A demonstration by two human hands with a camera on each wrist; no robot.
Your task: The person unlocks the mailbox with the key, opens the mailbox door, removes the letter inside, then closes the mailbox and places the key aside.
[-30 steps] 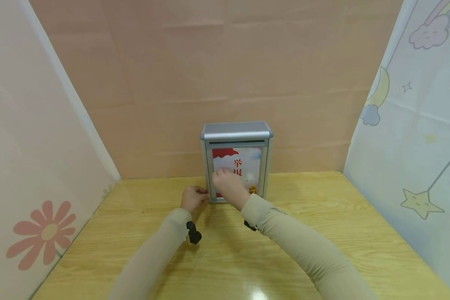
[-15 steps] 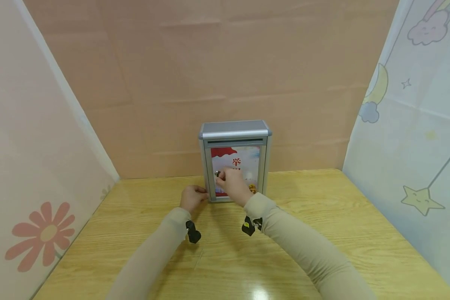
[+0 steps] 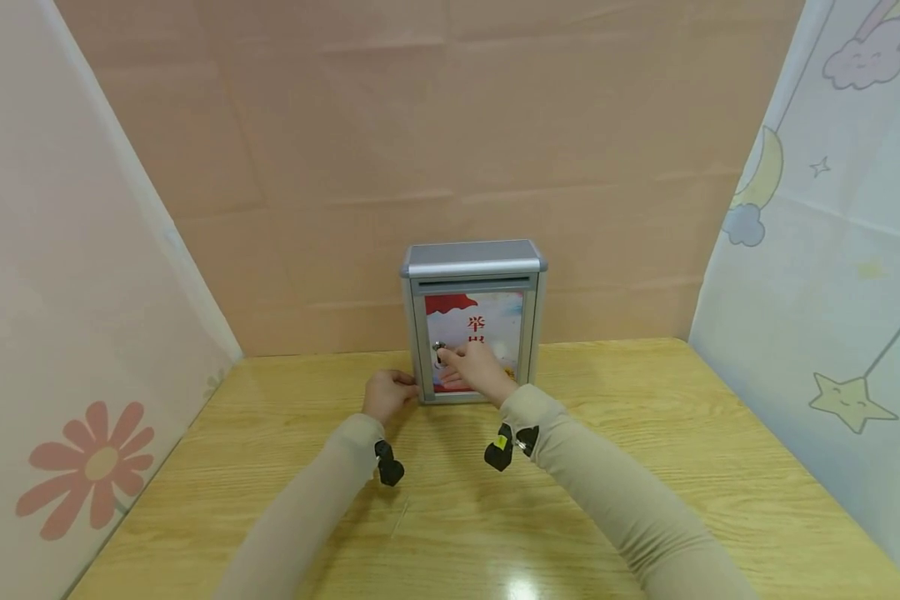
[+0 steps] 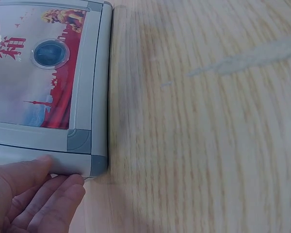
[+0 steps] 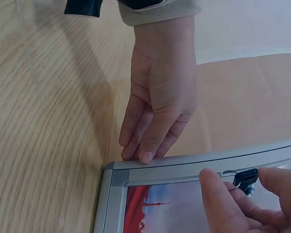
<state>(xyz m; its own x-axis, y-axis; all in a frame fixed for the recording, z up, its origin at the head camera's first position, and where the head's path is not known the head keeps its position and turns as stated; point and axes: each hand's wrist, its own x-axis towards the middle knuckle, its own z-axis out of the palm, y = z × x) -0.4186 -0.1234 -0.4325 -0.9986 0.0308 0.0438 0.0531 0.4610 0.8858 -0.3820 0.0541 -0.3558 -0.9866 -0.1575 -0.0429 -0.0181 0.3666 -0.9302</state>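
A grey metal letter box (image 3: 474, 260) with a printed front panel stands upright at the back of the table. A key (image 5: 246, 178) with a black head and a wire ring sits at the lock on its front door. My right hand (image 3: 480, 371) is at the key, the black head between thumb and fingers, one finger stretched out beside it. The key's blade is hidden. My left hand (image 3: 388, 396) holds the lower left side edge of the box, thumb on the side wall in the left wrist view.
The wooden table (image 3: 330, 500) extends in front and to both sides. A peach-coloured cloth (image 3: 330, 167) hangs close behind the box. Pale printed panels stand at left (image 3: 45, 250) and right (image 3: 832, 275).
My right hand has rolled from knuckles up to palm turned more upward at the lock, bringing the key's black head into sight. The left hand stays on the box edge.
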